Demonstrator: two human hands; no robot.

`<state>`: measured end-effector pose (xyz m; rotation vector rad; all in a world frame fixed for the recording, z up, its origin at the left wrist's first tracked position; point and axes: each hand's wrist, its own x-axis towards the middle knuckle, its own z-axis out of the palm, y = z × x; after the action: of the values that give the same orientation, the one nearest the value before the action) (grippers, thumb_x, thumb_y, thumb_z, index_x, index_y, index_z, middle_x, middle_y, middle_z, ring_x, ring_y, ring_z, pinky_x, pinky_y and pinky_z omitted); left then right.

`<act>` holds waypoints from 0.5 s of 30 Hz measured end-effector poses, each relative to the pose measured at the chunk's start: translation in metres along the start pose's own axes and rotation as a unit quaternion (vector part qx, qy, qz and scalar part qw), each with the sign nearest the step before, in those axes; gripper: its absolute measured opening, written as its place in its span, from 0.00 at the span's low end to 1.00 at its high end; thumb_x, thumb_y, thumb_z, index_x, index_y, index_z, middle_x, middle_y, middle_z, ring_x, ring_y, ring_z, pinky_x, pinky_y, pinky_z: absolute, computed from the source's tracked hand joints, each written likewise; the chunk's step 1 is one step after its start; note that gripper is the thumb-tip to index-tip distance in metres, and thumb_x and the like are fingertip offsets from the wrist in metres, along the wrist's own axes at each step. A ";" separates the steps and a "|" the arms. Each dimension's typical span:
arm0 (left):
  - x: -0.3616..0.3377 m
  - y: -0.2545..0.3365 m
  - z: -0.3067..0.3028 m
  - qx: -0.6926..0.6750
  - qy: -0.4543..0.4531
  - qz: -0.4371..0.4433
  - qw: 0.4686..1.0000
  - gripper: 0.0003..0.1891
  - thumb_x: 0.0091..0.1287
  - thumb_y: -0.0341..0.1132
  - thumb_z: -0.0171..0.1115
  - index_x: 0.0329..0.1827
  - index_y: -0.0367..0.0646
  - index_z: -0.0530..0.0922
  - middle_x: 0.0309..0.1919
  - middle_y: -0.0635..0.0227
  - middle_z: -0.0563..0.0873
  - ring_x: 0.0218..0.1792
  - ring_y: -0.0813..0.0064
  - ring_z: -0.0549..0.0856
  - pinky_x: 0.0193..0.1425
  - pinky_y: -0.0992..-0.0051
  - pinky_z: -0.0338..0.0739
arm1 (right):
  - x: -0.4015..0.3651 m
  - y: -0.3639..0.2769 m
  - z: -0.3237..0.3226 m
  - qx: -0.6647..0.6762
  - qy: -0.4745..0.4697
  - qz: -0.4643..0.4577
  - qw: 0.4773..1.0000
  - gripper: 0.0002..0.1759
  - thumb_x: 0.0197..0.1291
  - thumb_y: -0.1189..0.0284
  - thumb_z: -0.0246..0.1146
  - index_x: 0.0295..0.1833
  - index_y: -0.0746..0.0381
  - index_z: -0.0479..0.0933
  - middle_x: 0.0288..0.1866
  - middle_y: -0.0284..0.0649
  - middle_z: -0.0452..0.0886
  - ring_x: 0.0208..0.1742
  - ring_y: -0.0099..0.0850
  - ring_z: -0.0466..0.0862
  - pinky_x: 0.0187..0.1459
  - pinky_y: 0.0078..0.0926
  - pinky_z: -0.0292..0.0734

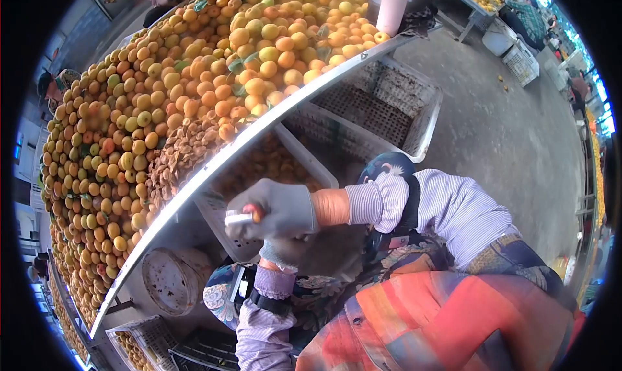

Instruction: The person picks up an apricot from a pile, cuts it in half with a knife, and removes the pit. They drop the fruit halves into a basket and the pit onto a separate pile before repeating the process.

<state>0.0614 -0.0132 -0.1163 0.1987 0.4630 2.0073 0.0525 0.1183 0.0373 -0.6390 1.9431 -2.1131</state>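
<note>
My right hand (278,209), in a grey glove, is closed around a small tool with a silvery metal end (238,219) and a reddish-brown part beside it. Just below it is my left hand (280,253), gloved too, its fingers mostly hidden behind the right. Both hands are in front of my lap, over a white plastic crate (304,154) of orange fruit pieces. Beyond the metal table edge (214,167) lies a large heap of whole apricots (194,86). A pile of brown pits (184,152) lies along the near side of that heap.
Right of the fruit crate stands another white crate (424,122) with a dirty inside. A stained white bucket (172,280) is under the table at left, near a crate of small yellowish pieces (136,348). A pink cylinder (393,8) stands at the table's far corner. Other people sit farther off.
</note>
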 end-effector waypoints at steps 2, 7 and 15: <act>0.002 0.005 0.013 0.179 0.039 0.087 0.979 0.26 0.63 0.48 0.65 0.56 0.41 0.71 0.44 0.67 0.78 0.36 0.76 0.78 0.40 0.76 0.74 | -0.004 0.001 0.004 -0.092 -0.023 -0.009 0.995 0.08 0.59 0.70 0.65 0.37 0.64 0.78 0.31 0.41 0.80 0.35 0.28 0.81 0.40 0.26 0.74; 0.013 0.023 0.049 0.589 0.116 0.278 0.749 0.27 0.62 0.48 0.67 0.58 0.42 0.70 0.45 0.69 0.78 0.36 0.76 0.77 0.40 0.76 0.74 | 0.012 0.017 0.009 -0.070 0.052 -0.118 0.989 0.06 0.59 0.71 0.62 0.37 0.63 0.78 0.25 0.37 0.77 0.28 0.27 0.79 0.31 0.26 0.73; 0.022 0.036 0.032 0.978 0.032 0.188 0.084 0.21 0.65 0.43 0.63 0.57 0.45 0.71 0.52 0.71 0.78 0.48 0.70 0.79 0.52 0.68 0.72 | 0.015 -0.018 -0.033 0.356 0.289 0.069 0.886 0.10 0.68 0.66 0.56 0.37 0.60 0.75 0.17 0.25 0.65 0.13 0.15 0.62 0.15 0.16 0.57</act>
<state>0.0330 -0.0010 -0.0741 1.8666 3.0140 -0.0702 0.0272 0.1439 0.0564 0.2978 1.1482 -2.8548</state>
